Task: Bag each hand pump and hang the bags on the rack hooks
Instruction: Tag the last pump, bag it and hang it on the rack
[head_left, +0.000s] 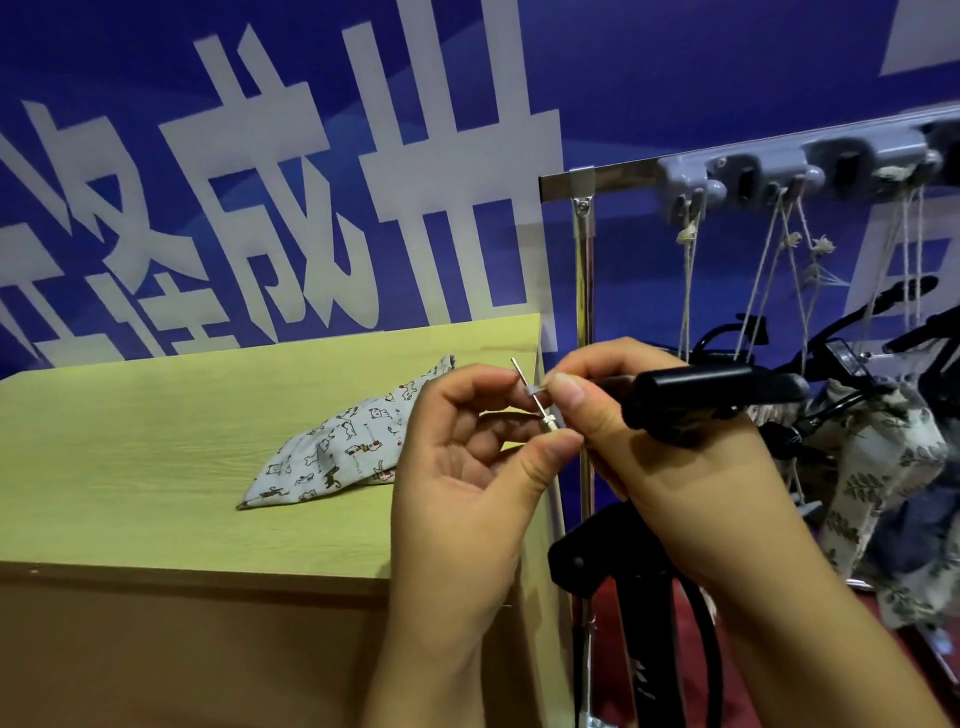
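Between both hands (540, 415): needle (535, 397) pinched | right hand (675, 457) grips hand pump (711, 389)

We saw open tabletop (156, 441) to the left of the printed cloth bag (343, 447). On the right the way was crowded: the chrome rack post (584, 270) rose just beside the table edge, cords (688, 291) hung from the hook rail (769, 171), and leaf-print bags (872, 467) filled the space below.
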